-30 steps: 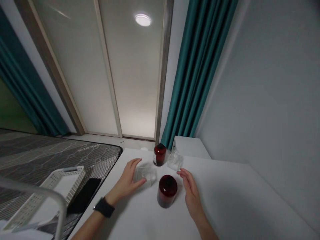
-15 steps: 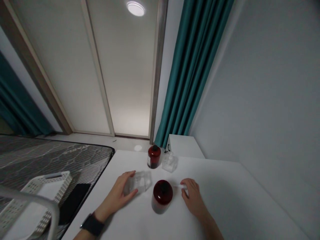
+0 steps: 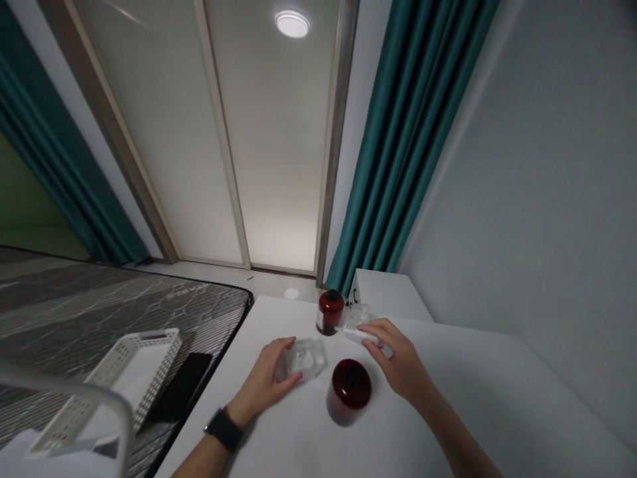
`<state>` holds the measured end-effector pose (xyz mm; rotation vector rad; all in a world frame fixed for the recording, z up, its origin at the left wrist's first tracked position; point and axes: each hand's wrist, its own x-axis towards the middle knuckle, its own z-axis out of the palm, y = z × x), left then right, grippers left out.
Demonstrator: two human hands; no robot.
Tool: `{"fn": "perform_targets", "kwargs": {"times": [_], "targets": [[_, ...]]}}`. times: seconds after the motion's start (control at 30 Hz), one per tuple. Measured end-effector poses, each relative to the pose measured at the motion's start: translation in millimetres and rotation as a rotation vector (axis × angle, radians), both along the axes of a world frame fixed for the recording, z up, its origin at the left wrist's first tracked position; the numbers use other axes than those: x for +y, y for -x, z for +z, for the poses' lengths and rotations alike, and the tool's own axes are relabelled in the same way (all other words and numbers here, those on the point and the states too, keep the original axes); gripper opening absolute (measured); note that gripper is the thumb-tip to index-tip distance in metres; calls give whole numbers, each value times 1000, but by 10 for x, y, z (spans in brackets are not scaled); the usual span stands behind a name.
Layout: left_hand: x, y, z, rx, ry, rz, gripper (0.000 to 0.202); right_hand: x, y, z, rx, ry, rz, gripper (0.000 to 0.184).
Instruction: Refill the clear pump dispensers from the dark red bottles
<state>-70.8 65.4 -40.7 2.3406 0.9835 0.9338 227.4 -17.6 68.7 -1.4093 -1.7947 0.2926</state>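
My left hand [image 3: 269,377], with a dark watch on the wrist, has its thumb and fingers around one end of a clear glass bottle [image 3: 309,358] on the white table [image 3: 308,445]. Pinched in my right hand [image 3: 395,355] is a slim white tube [image 3: 359,335] with a thin tip pointing left; its exact kind is unclear. Below it stands a dark red bottle [image 3: 349,392] with a black top. Farther back, a smaller dark red bottle [image 3: 330,312] bears a pale label. Another clear glass bottle [image 3: 362,315] is partly hidden behind the tube and my right fingers.
At left, a white perforated basket [image 3: 124,378] and a flat black object [image 3: 182,385] lie on a grey patterned bed-like surface [image 3: 164,299]. A curved pale bar [image 3: 127,425] crosses the lower left. Behind the table are a white cabinet [image 3: 388,292] and a teal curtain [image 3: 398,146].
My right hand has lifted the white tube from the table and moved it up and away, toward the rear bottles. The view has shifted left. My left hand stays at the glass bottle.
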Motion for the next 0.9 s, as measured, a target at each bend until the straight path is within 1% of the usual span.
{"fn": "perform_targets", "kwargs": {"times": [0.07,0.13,0.17,0.27,0.37,0.43,0.57,0.63,0.7,0.8,0.9], "targets": [[-1,-3,-2,-9,4,-5,60,106,181,181,-76,49,113,24],[-5,-4,-2,-22,15,-6,61,192,359,293,-137,95,193,31],[-8,-4,0,-28,23,-4,62,225,441,328,-165,102,235,30],[-15,-4,11,-40,42,-5,62,299,642,394,-240,123,298,21],[-18,-3,23,-47,50,-7,61,367,773,449,-362,150,318,17],[-17,-1,27,-53,57,5,61,420,825,502,-444,154,337,16],[-18,4,28,-73,71,17,61,515,865,600,-514,117,397,12],[-20,3,35,-78,73,13,61,556,870,594,-556,113,424,11],[-21,0,46,-81,80,12,61,601,877,532,-595,135,446,12],[-17,-1,48,-83,97,7,61,679,899,365,-616,172,471,16],[-10,4,19,-93,121,5,66,748,941,194,-649,194,507,18]]}}
